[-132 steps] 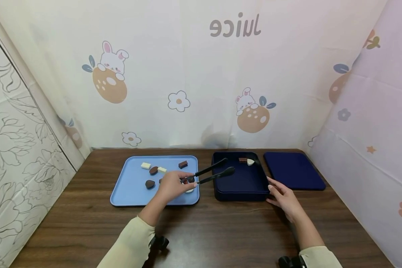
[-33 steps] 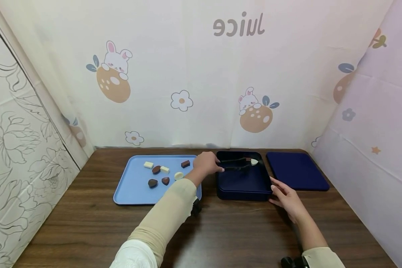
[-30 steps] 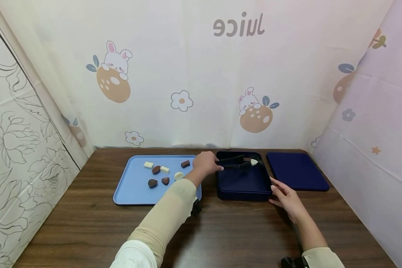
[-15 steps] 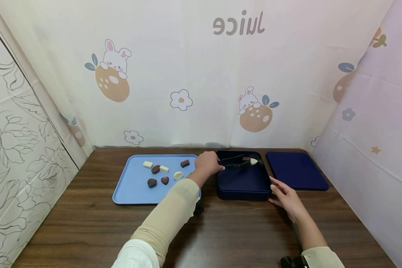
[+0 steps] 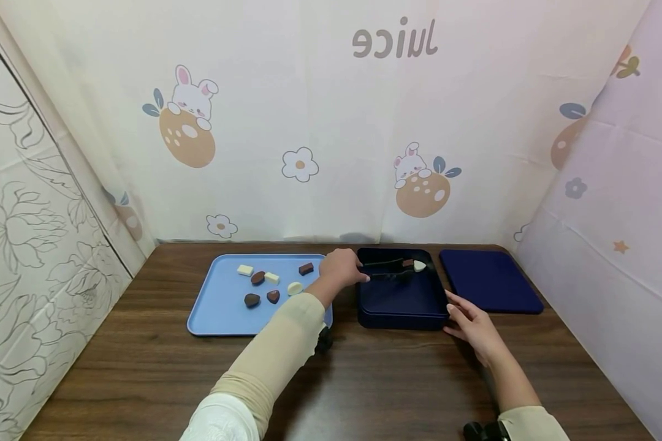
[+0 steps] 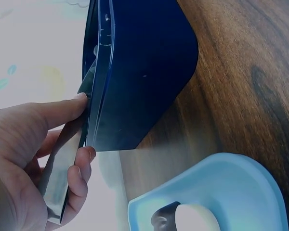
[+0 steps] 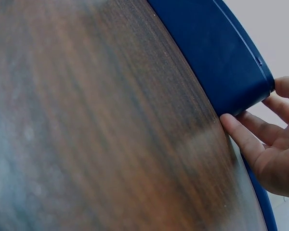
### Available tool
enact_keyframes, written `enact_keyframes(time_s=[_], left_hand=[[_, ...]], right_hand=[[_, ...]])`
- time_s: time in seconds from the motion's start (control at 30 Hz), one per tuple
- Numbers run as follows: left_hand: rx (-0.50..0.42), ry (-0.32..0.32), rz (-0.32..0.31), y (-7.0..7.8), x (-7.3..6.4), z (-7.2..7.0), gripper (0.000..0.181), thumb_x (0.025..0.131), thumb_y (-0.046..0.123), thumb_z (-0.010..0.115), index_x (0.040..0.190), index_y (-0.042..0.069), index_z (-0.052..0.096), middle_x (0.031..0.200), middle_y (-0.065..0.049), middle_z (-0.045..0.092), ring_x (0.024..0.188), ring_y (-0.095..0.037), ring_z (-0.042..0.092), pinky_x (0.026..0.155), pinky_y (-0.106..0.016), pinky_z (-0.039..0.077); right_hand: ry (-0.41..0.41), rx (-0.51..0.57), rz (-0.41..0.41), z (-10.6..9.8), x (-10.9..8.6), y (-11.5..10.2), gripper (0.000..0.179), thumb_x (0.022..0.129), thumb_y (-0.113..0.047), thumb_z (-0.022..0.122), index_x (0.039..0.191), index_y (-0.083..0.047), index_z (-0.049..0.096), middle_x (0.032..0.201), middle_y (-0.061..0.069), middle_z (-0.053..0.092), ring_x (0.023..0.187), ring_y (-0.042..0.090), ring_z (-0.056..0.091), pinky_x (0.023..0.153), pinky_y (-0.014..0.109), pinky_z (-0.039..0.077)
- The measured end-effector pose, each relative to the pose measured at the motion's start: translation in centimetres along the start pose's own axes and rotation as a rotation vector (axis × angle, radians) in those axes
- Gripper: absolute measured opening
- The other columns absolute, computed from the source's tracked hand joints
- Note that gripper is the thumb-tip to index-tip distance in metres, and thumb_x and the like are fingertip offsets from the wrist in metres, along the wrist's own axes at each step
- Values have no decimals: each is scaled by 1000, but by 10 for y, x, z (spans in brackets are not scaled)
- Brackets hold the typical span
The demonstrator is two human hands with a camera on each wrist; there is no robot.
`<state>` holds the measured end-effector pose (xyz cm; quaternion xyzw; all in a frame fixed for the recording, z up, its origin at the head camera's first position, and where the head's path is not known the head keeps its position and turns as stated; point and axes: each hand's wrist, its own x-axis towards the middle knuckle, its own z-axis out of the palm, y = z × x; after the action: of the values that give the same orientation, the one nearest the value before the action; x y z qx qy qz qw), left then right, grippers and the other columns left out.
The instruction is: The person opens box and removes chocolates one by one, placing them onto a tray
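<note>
My left hand (image 5: pixel 339 269) reaches over the left rim of a navy box (image 5: pixel 403 321) and holds black-tipped tongs (image 5: pixel 386 274) between thumb and fingers. In the left wrist view the metallic handle of the tongs (image 6: pixel 60 166) lies along the palm. The tips are inside the box, right by a brown rectangular chocolate (image 5: pixel 407 263) and a white chocolate (image 5: pixel 420 266) at the back. I cannot tell whether the tips grip a piece. My right hand (image 5: pixel 471 321) rests its extended fingers against the box's front right corner; in the right wrist view these fingers (image 7: pixel 245 134) touch its side.
A light blue tray (image 5: pixel 215 318) on the left bears several brown and white chocolates, including a dark heart (image 5: pixel 273 297) and a white round one (image 5: pixel 295 288); my left arm covers its right part. A flat navy lid (image 5: pixel 491 282) lies right of the box on the wooden table (image 5: pixel 386 386).
Since the oldest frame my left hand has carried the tongs rightward from the tray into the box. Over the last second the tongs' tips have shifted slightly. The right hand stays at the box.
</note>
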<state>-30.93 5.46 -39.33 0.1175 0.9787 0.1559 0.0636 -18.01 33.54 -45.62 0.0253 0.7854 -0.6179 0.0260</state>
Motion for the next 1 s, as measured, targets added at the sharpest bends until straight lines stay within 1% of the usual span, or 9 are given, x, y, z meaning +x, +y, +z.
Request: enact_keyframes(time_s=[0.2,0.3,0.43,0.6,0.7,0.87,1.0], left_hand=[[-15,10,-11,-1,-1,0,42,81,52,76,116,29,74,112,8,70,76,-14,63,50,-29,46],[-23,29,-22,0,-1,-1,42,81,51,76,115,27,74,110,7,70,78,-15,65,50,-29,46],[-18,44,-31,2,-1,-1,41,81,51,76,114,27,74,110,7,71,81,-16,66,51,-30,47],[-2,31,-41,5,1,1,43,80,52,76,115,27,74,110,8,70,83,-16,66,53,-30,48],[8,26,-42,7,4,3,43,80,53,75,116,28,73,111,8,70,85,-16,66,53,-30,48],[13,32,-37,11,8,8,43,81,52,75,117,28,73,112,9,70,88,-15,66,56,-31,50],[-1,28,-34,13,7,9,42,82,51,75,117,28,73,111,9,70,84,-14,65,56,-30,49]], right_hand=[[1,-1,8,-1,0,1,62,105,-33,45,154,-2,23,152,28,23,130,38,36,87,34,52],[1,-2,6,-1,0,1,62,105,-33,45,154,-2,23,153,28,23,129,36,38,87,34,52],[1,0,1,-1,0,1,63,105,-33,45,154,-1,23,153,29,22,130,37,37,87,34,52],[2,14,3,-1,0,0,63,105,-33,45,154,0,23,153,28,22,132,42,31,87,33,52],[3,19,2,0,0,0,63,105,-33,45,154,0,23,153,28,22,133,43,29,87,33,52],[9,13,3,-1,1,0,63,105,-33,45,154,0,23,153,27,22,131,40,33,87,33,52],[5,11,9,-1,0,1,65,104,-35,46,154,-1,23,152,27,22,130,37,35,87,32,52]])
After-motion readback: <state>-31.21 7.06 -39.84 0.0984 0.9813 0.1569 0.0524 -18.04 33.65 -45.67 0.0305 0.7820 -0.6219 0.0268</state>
